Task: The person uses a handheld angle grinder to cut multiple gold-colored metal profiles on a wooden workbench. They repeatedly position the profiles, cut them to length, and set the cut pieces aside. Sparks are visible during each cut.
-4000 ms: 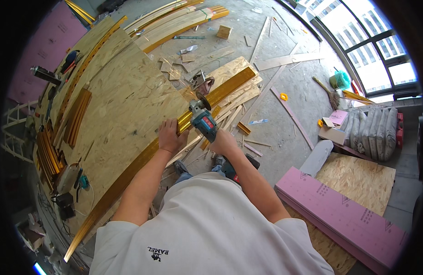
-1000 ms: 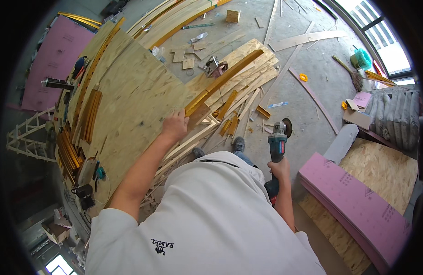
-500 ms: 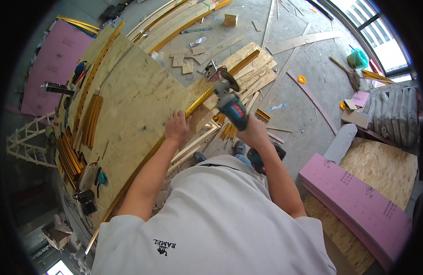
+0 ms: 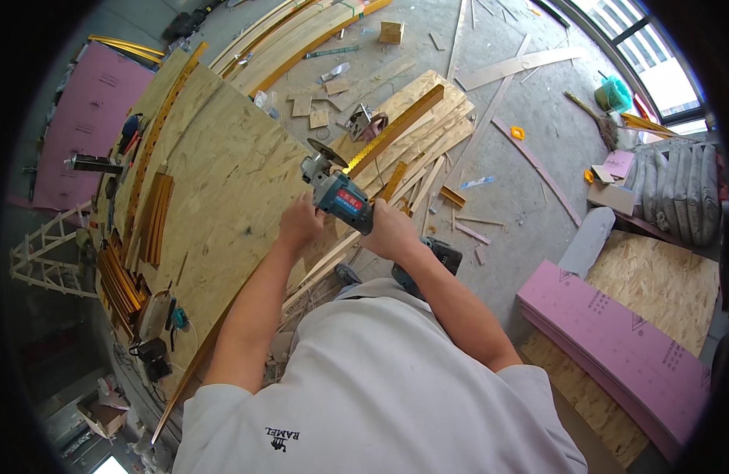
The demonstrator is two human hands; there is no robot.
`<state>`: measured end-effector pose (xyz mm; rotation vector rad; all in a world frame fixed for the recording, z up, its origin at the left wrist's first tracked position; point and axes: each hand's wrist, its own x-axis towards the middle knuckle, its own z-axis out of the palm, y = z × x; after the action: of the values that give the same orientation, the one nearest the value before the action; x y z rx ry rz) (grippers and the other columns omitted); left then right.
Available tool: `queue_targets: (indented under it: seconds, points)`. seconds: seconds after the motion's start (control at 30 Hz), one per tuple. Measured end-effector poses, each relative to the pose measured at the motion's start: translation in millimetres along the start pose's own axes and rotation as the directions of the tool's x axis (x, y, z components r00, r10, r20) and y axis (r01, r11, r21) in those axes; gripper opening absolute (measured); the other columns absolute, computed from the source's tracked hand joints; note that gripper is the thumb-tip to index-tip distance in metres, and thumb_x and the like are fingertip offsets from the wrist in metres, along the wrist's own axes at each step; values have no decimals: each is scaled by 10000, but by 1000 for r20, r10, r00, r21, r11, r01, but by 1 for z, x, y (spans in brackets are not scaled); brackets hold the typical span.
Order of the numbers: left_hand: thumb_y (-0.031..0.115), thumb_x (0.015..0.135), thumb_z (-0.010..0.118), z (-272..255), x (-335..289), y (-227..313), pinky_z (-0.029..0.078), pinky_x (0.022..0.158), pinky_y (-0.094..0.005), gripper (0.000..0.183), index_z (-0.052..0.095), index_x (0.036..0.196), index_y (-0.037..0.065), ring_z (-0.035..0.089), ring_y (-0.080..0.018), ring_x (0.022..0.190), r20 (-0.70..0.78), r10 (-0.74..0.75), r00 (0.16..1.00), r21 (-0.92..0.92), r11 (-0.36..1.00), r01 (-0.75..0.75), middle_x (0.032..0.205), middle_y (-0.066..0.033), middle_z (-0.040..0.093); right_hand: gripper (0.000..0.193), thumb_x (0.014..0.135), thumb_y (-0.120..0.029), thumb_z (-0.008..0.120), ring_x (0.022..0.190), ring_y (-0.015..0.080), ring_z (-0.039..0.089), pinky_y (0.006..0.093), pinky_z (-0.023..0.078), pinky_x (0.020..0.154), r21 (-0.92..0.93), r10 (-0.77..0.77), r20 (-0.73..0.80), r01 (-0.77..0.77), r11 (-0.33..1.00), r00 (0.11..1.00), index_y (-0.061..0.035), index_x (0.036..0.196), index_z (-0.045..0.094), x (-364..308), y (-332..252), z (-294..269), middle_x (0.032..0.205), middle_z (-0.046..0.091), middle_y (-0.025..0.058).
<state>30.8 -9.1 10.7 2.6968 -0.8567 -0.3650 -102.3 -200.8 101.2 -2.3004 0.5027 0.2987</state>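
Note:
My right hand [image 4: 392,231] is wrapped round the body of a cordless angle grinder [image 4: 345,201], blue-green with a red label. Its thin cutting disc [image 4: 326,152] stands up at the left of a long gold metal strip [image 4: 404,126]. I cannot tell whether disc and strip touch. Close beside the grinder's head, my left hand [image 4: 300,225] is closed on the strip at the board's edge, its fingertips partly hidden. Past the board, the strip sticks out over a stack of planks [image 4: 439,118]. The grinder's battery [image 4: 442,257] shows beyond my right wrist.
A large chipboard panel [image 4: 230,158] lies at the left, with bundled brown strips [image 4: 120,276] on it. Offcuts [image 4: 319,118] litter the concrete floor. Pink foam boards [image 4: 609,340] are stacked at the right, near grey rolls [image 4: 680,193] and a broom [image 4: 597,118].
The grinder has moved left and a little nearer, up to my left hand, and its disc has turned to the strip's left side. My left hand keeps nearly the same place.

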Motion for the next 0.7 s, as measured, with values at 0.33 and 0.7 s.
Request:
queue_targets:
  seconds: [0.33, 0.7]
  points:
    - [368, 870, 655, -9, 6, 1, 500, 761, -495, 391, 554, 1029, 25, 626, -400, 925, 32, 19, 999, 25, 999, -20, 964, -208, 641, 381, 690, -143, 693, 892, 437, 658, 478, 528, 795, 80, 66, -14, -64, 995, 998, 54, 980, 543, -7, 6, -16, 908, 666, 286]
    - [297, 866, 660, 6, -13, 18, 512, 770, -460, 327, 544, 1042, 47, 602, -349, 953, -89, 54, 995, 125, 991, -42, 1009, -144, 591, 363, 688, -129, 682, 878, 436, 662, 479, 531, 785, 83, 50, -50, -46, 996, 997, 56, 970, 548, -7, 14, -16, 884, 668, 286]
